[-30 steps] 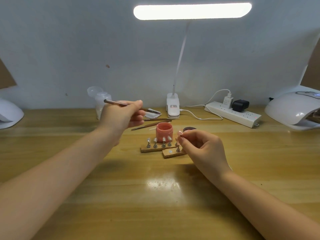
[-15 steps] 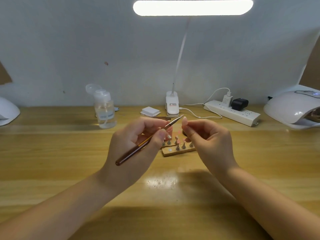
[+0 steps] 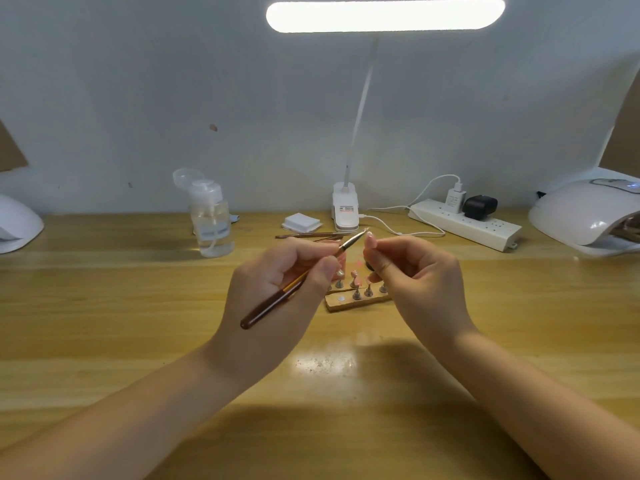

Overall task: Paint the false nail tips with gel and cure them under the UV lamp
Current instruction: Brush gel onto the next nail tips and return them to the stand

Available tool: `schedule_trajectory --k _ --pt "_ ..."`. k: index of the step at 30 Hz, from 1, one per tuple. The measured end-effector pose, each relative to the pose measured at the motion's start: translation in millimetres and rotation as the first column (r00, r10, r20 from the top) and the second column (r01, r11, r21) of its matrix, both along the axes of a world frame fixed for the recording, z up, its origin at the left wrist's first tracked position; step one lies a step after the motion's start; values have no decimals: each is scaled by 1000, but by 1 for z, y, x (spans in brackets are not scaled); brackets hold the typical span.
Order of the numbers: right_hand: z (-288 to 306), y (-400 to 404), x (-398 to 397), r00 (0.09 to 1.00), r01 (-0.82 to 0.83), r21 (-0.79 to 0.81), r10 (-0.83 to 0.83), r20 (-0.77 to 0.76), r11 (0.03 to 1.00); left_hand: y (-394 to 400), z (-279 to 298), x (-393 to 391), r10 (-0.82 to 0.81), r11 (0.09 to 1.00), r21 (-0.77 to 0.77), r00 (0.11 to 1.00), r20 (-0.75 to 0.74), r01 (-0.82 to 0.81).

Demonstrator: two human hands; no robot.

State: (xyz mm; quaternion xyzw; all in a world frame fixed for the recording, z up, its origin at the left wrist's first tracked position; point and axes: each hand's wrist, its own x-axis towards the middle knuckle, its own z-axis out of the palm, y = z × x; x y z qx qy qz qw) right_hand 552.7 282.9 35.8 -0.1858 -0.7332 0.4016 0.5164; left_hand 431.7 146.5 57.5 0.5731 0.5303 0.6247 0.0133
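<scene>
My left hand [image 3: 277, 292] grips a brown-handled gel brush [image 3: 277, 299] like a pen, its fine tip pointing up and right. My right hand [image 3: 415, 271] pinches a false nail tip [image 3: 370, 240] upright between thumb and fingers, and the brush tip sits just left of it. Below the hands lie two wooden holder strips [image 3: 356, 301] with metal pegs, one peg carrying a pink nail tip [image 3: 355, 276]. The pink gel jar is hidden behind my hands. A white UV lamp [image 3: 588, 216] stands at the far right.
A clear pump bottle [image 3: 211, 220] stands back left, with white pads [image 3: 300, 222], spare brushes [image 3: 311, 235], a clip desk lamp base [image 3: 344, 209] and a power strip [image 3: 464, 223] along the wall. Another white lamp [image 3: 17, 223] sits at the left edge.
My left hand came down from near the bottle and turned the brush tip toward the nail tip. My right hand lifted the nail tip slightly above the holders.
</scene>
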Motion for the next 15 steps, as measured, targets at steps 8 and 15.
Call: schedule_trajectory --k 8,15 --pt "-1 0 -1 1000 -9 -13 9 -1 1000 -1 2 -1 26 1000 -1 999 -21 -26" --pt "-1 -1 -1 1000 -23 -17 23 1 1000 -2 0 -4 -6 1000 -30 1000 -1 6"
